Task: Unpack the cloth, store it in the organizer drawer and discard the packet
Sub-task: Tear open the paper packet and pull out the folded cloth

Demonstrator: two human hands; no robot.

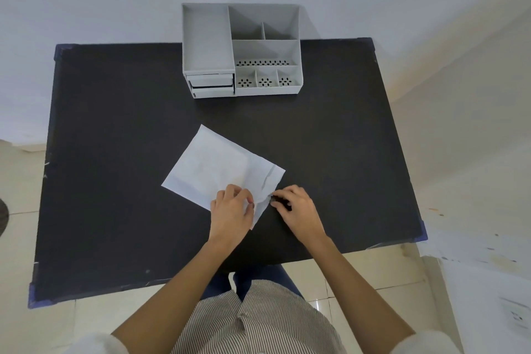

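Note:
A flat white packet (212,167) lies at an angle on the black table (115,152), in front of me. Its near right corner is crumpled. My left hand (231,210) pinches that corner from the left and my right hand (296,208) pinches it from the right, both fingers closed on the packet's edge. The cloth itself is not visible. A grey desk organizer (241,49) stands at the table's far edge, with small drawers (212,85) stacked at its front left; one drawer looks slightly pulled out.
The organizer has several open compartments on top. A pale wall rises behind the table. Tiled floor shows to the left and right, with a white surface (488,282) at the lower right. My striped shirt fills the bottom.

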